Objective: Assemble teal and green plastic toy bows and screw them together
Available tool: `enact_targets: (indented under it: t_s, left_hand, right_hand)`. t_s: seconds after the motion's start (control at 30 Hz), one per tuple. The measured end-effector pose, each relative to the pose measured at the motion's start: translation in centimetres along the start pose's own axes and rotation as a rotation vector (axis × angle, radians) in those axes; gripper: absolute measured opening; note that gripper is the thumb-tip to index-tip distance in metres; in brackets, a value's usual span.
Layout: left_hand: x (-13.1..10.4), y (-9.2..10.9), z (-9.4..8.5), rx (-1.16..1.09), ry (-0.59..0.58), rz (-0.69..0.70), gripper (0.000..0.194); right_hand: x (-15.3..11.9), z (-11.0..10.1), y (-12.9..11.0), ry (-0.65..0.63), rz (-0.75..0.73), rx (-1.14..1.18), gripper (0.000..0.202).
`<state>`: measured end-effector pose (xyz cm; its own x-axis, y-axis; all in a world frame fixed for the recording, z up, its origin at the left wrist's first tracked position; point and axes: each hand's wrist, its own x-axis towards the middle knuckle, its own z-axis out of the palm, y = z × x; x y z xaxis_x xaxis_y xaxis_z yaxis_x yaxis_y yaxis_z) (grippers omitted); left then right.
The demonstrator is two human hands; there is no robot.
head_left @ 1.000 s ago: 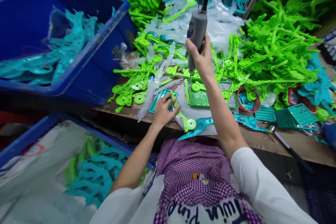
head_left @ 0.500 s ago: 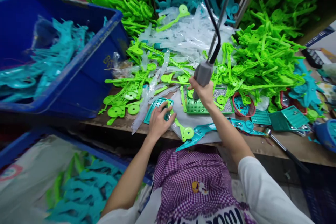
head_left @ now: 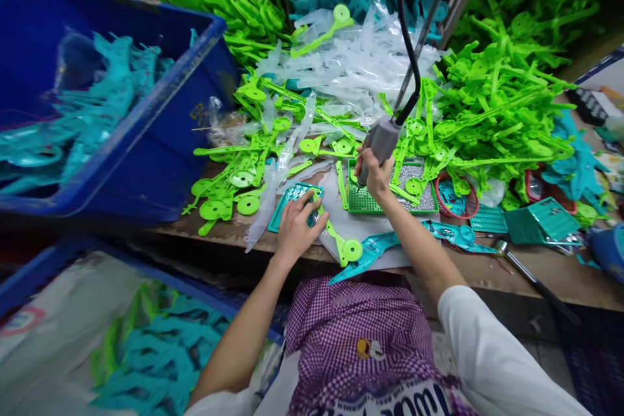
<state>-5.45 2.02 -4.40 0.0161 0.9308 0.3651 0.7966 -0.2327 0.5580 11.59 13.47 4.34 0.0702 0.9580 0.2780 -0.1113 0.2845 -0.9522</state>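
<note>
My right hand (head_left: pixel 377 172) is wrapped round a grey electric screwdriver (head_left: pixel 383 140) on a black cord, its tip over a green tray (head_left: pixel 373 203) with small silver screws in its right part. My left hand (head_left: pixel 298 224) rests at a small teal tray (head_left: pixel 279 216) of small pieces, fingers bent over the upper end of a lime-green part (head_left: pixel 350 251) with a round disc. Whether its fingertips grip that part is hidden. A long teal part (head_left: pixel 365 257) lies at the table's front edge, just right of the green disc.
A large blue bin (head_left: pixel 146 136) with teal parts stands at the left. Piles of lime-green parts (head_left: pixel 497 117) and clear plastic parts (head_left: pixel 361 65) cover the back. A red basket (head_left: pixel 472 208), teal boxes and a hammer (head_left: pixel 531 279) are at the right.
My right hand has turned the screwdriver, whose top and cord now lean further right. My left hand has barely moved.
</note>
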Motion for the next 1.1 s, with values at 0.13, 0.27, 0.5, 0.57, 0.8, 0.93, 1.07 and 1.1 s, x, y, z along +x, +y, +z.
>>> enact_targets:
  t_s: [0.13, 0.27, 0.5, 0.57, 0.8, 0.93, 1.07, 1.1]
  left_hand:
    - [0.0, 0.1, 0.0, 0.007, 0.011, -0.004, 0.033]
    - [0.0, 0.1, 0.0, 0.01, 0.006, -0.008, 0.033]
    - [0.0, 0.1, 0.0, 0.015, -0.001, -0.016, 0.032]
    - [-0.1, 0.0, 0.1, 0.016, 0.001, -0.008, 0.032]
    - [-0.2, 0.0, 0.4, 0.061, -0.028, -0.001, 0.035]
    - [-0.1, 0.4, 0.3, 0.08, -0.048, -0.002, 0.035]
    - [0.1, 0.9, -0.1, 0.09, -0.064, -0.012, 0.032]
    - [0.1, 1.0, -0.2, 0.093, -0.067, -0.015, 0.032]
  right_hand:
    - [-0.2, -0.3, 0.4, -0.019, -0.037, 0.044, 0.036]
    - [-0.3, -0.3, 0.7, -0.017, -0.023, 0.028, 0.038]
    - [-0.2, -0.3, -1.4, 0.036, -0.066, 0.06, 0.041]
    - [-0.2, 0.7, -2.5, 0.06, -0.089, 0.075, 0.045]
    - [-0.3, 8.4, -1.7, -0.241, -0.003, -0.018, 0.043]
    - [-0.4, 9.9, -0.6, -0.303, 0.009, -0.03, 0.046]
    - [-0.3, 9.7, 0.1, -0.268, 0.024, -0.032, 0.045]
    - [-0.2, 9.7, 0.3, -0.261, 0.025, -0.027, 0.045]
